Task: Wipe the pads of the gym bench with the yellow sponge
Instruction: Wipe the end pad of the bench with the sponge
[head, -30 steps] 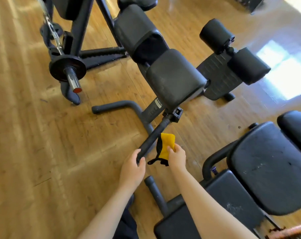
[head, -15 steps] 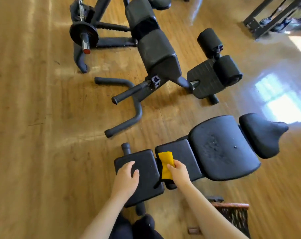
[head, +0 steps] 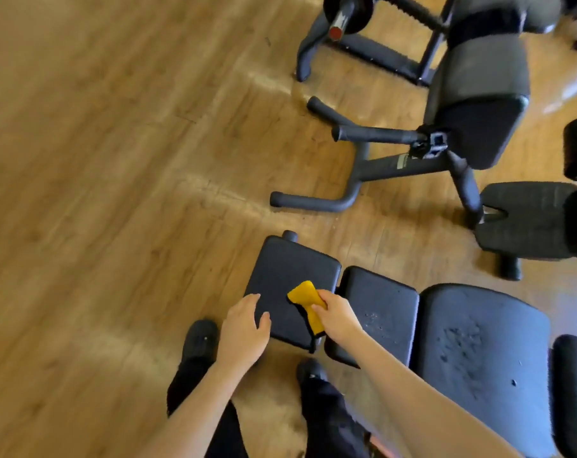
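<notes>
A gym floor set with exercise equipment.

A padded bench (head: pixel 379 312) with worn black pads is seen on a wood floor (head: pixel 115 193); beyond the bench a second padded machine (head: pixel 478 104) is placed, and beyond that a barbell with a weight plate (head: pixel 345 9).

Black padded vinyl on the end pad (head: pixel 290 276), matt and finely grained. Same black vinyl on the middle pad (head: pixel 383 302) and the large pad (head: pixel 478 342), scuffed and flaked in patches. Soft yellow sponge (head: pixel 305 297), cloth-like, with a dark edge. Wooden plank floor (head: pixel 115 193), glossy, with pale streaks of sheen. Matt dark painted metal on the frame tubes (head: pixel 346 200). Shiny bare metal on the bar end (head: pixel 341 19).
</notes>
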`<action>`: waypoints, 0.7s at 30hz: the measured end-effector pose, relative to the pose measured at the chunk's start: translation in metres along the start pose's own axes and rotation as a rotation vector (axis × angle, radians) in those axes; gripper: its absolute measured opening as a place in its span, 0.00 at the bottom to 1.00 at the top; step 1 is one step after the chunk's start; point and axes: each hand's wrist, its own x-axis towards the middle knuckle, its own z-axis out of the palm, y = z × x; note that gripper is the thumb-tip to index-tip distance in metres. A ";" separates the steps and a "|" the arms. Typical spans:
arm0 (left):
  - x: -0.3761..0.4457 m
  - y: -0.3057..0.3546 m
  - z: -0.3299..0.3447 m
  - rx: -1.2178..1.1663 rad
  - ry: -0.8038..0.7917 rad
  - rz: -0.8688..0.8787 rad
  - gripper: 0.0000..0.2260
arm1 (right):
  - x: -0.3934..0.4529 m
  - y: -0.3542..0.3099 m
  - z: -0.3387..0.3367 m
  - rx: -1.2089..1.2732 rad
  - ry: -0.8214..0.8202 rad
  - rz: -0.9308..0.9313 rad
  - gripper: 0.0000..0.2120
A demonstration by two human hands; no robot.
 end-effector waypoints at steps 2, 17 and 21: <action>-0.002 -0.011 0.031 -0.001 0.089 -0.066 0.21 | 0.017 0.008 0.000 -0.089 -0.023 -0.079 0.14; 0.040 -0.119 0.159 0.188 0.518 -0.024 0.42 | 0.132 0.031 0.092 -0.782 0.092 -0.832 0.29; 0.052 -0.131 0.173 0.197 0.628 0.047 0.44 | 0.138 0.053 0.103 -0.780 0.138 -1.038 0.25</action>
